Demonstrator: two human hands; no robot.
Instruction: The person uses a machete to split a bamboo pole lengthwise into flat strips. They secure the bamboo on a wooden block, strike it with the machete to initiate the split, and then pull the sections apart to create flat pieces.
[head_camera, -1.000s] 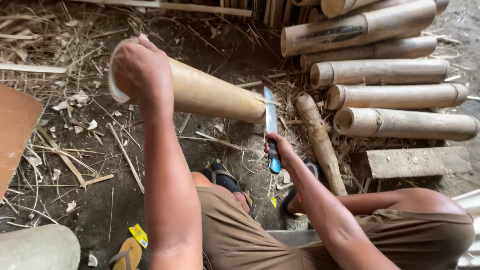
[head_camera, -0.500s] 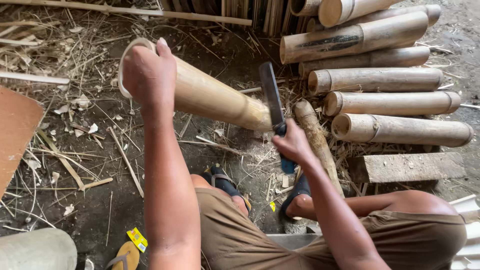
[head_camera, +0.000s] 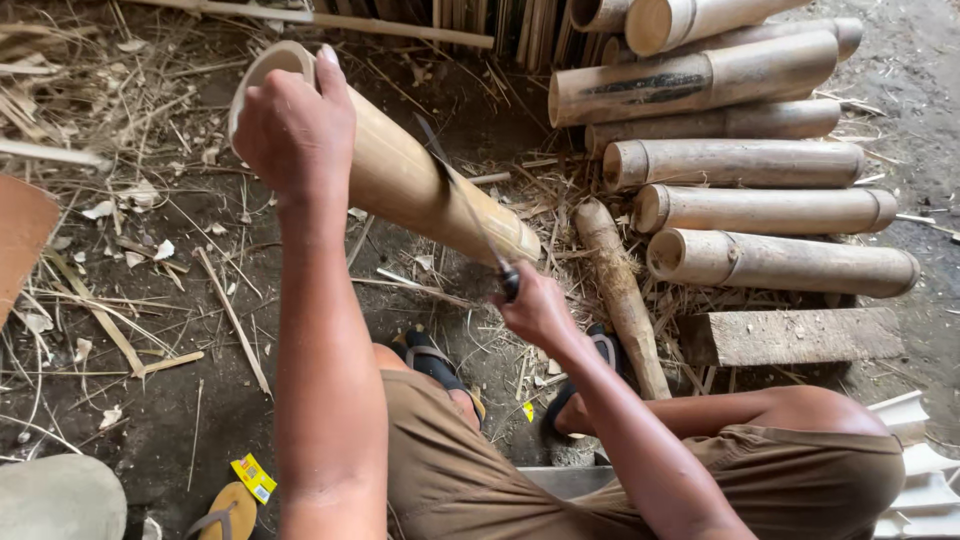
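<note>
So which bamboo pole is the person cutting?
Find the stack of bamboo poles lying on the ground at the upper right. Left of it, one bamboo piece slants up off the ground, its open top gripped by the left hand. Only this one has the knife against it.

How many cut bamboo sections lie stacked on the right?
7 at least: three tan round bamboo sections in front, one behind, a dark-marked one, two at top; others may be hidden.

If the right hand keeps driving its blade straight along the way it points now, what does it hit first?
Most likely the bamboo section that the left hand steadies: the blade in the right hand already lies across it. Depth is uncertain.
</note>
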